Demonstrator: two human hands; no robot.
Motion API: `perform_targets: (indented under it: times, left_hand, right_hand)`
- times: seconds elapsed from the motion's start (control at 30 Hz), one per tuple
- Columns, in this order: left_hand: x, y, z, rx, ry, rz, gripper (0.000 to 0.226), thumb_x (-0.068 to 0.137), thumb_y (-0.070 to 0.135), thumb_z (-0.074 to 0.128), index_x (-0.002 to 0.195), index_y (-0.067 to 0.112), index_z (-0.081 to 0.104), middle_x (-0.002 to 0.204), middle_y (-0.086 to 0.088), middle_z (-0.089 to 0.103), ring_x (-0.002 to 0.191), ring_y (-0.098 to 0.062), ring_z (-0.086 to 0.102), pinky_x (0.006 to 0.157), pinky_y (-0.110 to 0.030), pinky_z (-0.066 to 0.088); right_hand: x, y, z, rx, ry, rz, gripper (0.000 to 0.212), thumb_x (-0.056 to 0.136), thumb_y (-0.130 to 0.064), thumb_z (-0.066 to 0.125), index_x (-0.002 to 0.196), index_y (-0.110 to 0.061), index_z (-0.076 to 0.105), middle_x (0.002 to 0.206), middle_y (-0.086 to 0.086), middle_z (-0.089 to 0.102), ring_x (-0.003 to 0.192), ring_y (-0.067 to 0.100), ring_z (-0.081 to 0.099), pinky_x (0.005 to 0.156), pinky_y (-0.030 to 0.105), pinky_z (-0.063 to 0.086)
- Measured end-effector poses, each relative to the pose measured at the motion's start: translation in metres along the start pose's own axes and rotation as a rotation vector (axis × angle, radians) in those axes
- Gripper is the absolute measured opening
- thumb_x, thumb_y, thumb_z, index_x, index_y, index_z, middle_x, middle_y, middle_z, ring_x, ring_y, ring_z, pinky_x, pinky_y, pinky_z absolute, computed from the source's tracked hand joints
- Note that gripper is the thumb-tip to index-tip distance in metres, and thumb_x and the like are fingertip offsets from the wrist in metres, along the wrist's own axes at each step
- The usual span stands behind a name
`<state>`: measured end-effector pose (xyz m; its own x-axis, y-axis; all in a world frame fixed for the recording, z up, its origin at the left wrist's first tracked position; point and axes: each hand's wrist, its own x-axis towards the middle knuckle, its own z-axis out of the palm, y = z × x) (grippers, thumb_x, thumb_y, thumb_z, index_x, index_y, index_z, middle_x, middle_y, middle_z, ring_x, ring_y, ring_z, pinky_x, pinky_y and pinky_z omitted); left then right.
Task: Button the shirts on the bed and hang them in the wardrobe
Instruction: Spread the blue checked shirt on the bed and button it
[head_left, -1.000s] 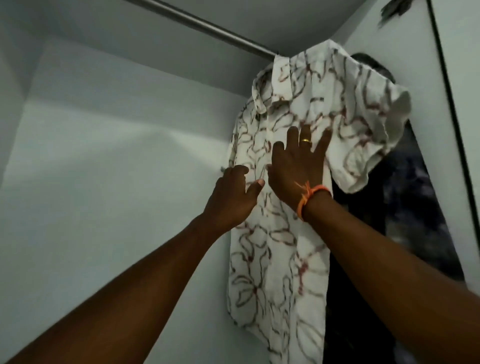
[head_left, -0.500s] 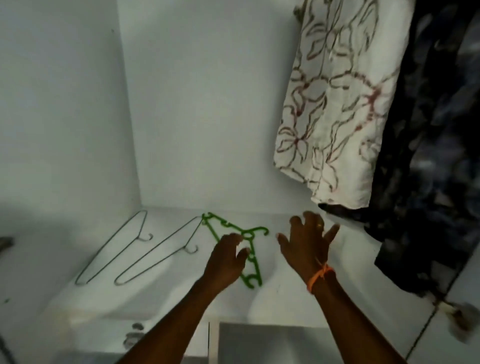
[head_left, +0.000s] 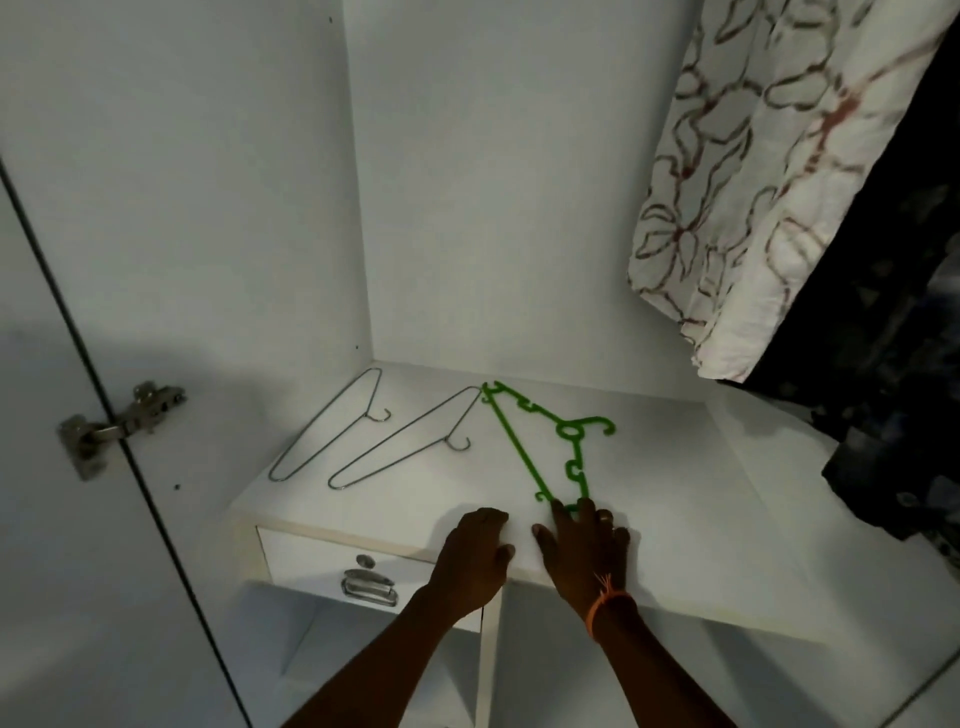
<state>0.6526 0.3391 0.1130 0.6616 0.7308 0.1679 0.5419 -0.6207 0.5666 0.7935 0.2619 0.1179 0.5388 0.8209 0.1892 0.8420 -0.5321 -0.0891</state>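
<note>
Here, smooth white wardrobe shelf, green plastic hanger flat on it, right hand spread, fingertips touching its near end, left hand loosely curled beside, two thin wire hangers left, floral white shirt hanging above right.

A white shirt with a brown floral line print hangs at the upper right inside the wardrobe, its hem loose above the shelf; just beside it on the right hangs a dark patterned shirt, reaching lower.
</note>
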Motion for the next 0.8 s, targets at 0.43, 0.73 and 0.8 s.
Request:
perform_targets:
  times: [0.43,0.73,0.8]
  left_hand:
    - [-0.011,0.043,0.018,-0.312,0.122,-0.359,0.041,0.092,0.041,0.061,0.112,0.006,0.056,0.105,-0.006,0.054,0.096,-0.019,0.054,0.080,-0.027,0.043]
    - [-0.105,0.036,0.008,-0.507,0.291,-0.542,0.033,0.087,-0.007,0.048,0.107,0.003,0.072,0.095,-0.008,0.069,0.094,-0.019,0.064,0.077,-0.019,0.046]
    - [-0.140,0.023,-0.003,-0.423,0.315,-0.463,0.033,0.086,-0.012,0.048,0.105,-0.001,0.072,0.093,-0.012,0.069,0.091,-0.016,0.061,0.071,-0.005,0.039]
  right_hand:
    - [-0.064,-0.023,-0.008,0.320,-0.031,0.093,0.024,0.092,-0.039,0.058,0.108,-0.022,0.060,0.118,0.003,0.053,0.110,0.025,0.054,0.089,0.040,0.046]
    - [-0.159,-0.043,0.007,1.708,0.384,0.456,0.042,0.090,-0.002,0.064,0.125,-0.012,0.042,0.124,0.015,0.038,0.101,0.017,0.059,0.071,0.028,0.054]
    - [-0.167,-0.050,0.005,2.040,0.092,0.739,0.036,0.099,-0.022,0.057,0.131,-0.014,0.042,0.118,0.017,0.050,0.091,0.037,0.062,0.067,0.042,0.055]
